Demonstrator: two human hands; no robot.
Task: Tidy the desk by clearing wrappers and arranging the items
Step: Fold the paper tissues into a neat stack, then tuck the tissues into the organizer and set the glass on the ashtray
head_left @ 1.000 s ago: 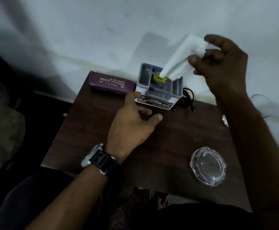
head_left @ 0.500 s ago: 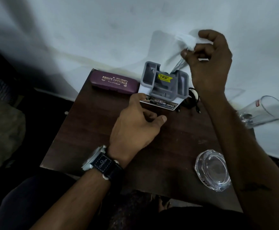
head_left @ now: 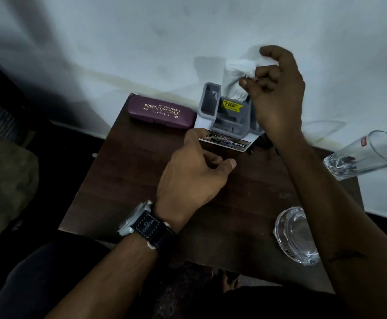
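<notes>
tumbler (head_left: 367, 155) cut by right edge, cable (head_left: 263, 142) mostly behind right forearm (head_left: 314, 180)

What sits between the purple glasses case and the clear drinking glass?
In the head view: the grey plastic desk organiser, with the right hand gripping a crumpled white wrapper over it.

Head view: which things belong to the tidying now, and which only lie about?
In the job: white wrapper, pinched by the right hand; grey organiser; printed card under it, touched by the left hand.
Lying about: spectacle case; ashtray; drinking glass.
</notes>
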